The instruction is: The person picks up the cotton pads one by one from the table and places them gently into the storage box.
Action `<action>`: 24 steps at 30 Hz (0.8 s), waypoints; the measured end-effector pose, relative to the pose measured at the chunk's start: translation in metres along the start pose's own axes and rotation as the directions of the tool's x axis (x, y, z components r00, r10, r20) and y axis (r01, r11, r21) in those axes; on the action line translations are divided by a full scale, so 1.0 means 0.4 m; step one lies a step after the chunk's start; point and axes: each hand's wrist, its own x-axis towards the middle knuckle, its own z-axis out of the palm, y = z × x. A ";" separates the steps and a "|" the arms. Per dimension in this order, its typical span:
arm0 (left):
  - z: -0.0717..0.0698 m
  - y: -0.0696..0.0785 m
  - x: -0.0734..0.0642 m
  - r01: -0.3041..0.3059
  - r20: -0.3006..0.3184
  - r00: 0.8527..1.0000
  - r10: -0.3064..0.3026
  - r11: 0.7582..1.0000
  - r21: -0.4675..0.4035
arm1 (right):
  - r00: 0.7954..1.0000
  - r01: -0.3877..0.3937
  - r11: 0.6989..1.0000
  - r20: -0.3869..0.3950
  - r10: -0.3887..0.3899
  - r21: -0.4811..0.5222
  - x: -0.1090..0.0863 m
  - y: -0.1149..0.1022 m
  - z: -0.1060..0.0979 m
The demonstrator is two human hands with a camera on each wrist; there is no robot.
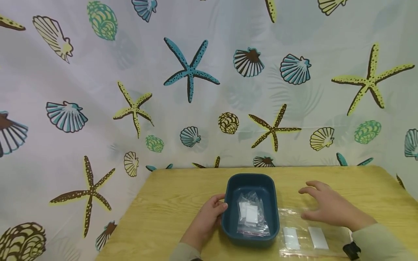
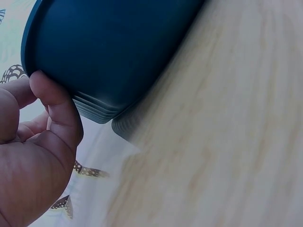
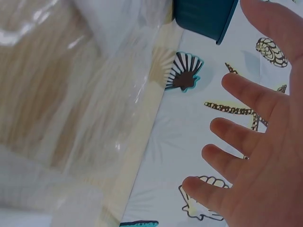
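A dark blue plastic bin (image 1: 250, 242) stands on the table, and several clear zip bags (image 1: 253, 229) with white rectangular patches lie in it. My left hand (image 1: 209, 217) holds the bin's left side, its curled fingers and thumb at the rim. From the left wrist view the fingertips meet the edge of the dark blue wall. To the right of the bin, clear plastic bags (image 1: 301, 237) with two white patches lie flat. My right hand (image 1: 330, 207) hovers over their far part with fingers spread and nothing in its grasp.
The wooden table (image 1: 176, 188) extends to both sides of the bin. Behind it and along the left hangs a white curtain (image 1: 209, 119) printed with shells and starfish. A dark band (image 1: 352, 250) circles the right wrist at the sleeve.
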 end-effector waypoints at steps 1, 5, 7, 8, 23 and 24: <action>-0.001 0.000 0.002 -0.001 -0.002 1.000 0.001 1.000 0.000 | 1.000 0.000 1.000 0.001 0.000 -0.002 -0.002 0.006 -0.003; -0.004 -0.001 0.008 -0.005 0.009 1.000 0.005 1.000 0.002 | 1.000 -0.002 1.000 0.013 0.003 -0.021 -0.016 0.027 -0.009; -0.005 -0.001 0.010 -0.002 0.013 1.000 0.002 1.000 0.011 | 1.000 -0.004 1.000 0.024 0.005 -0.023 -0.026 0.035 -0.012; -0.006 0.000 0.011 -0.003 0.015 1.000 0.003 1.000 0.017 | 1.000 0.000 1.000 0.031 0.001 -0.021 -0.031 0.037 -0.014; 0.002 0.004 0.011 -0.007 0.010 1.000 0.006 0.999 0.032 | 0.998 0.019 1.000 0.055 -0.018 -0.008 -0.079 -0.017 0.039; 0.000 0.004 0.011 -0.006 0.007 1.000 0.005 0.999 0.036 | 0.998 0.025 0.999 0.054 -0.024 -0.021 -0.079 -0.026 0.046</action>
